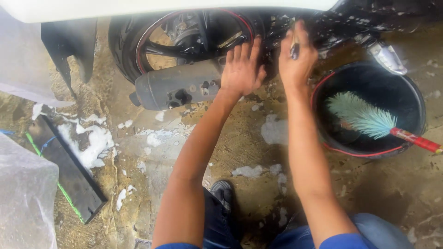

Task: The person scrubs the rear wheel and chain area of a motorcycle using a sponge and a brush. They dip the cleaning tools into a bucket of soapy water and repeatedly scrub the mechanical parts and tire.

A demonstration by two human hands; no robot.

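Person's crouched by the rear of a motorbike, both arms out. Left hand (242,69) lies flat w/ fingers spread, palm pressed on the end of the grey exhaust muffler (177,87), right where it meets the bike's body. Right hand (296,57) is curled round a small dark tool (294,48), thumb & fingers closed on it, held up against the soapy black parts just beside the wheel; can't tell what kind of tool, mostly hidden in the grip. Hands sit close together, not touching.

Rear wheel (184,37) w/ black tyre & red rim stripe stands behind the muffler, under a white body panel (138,8). To the right, near the right forearm, a black bucket (410,97) w/ red rim on the wet floor; a pale green bristle brush (362,117) w/ red handle rests in it, handle sticking out over the rim. Foam patches across the wet concrete floor (258,152). Left side: a black flat board (69,170) w/ green edge, lying in suds, & clear plastic sheeting (23,193) at the edge. Dark shoe (224,191) between the arms, blue trousers below.
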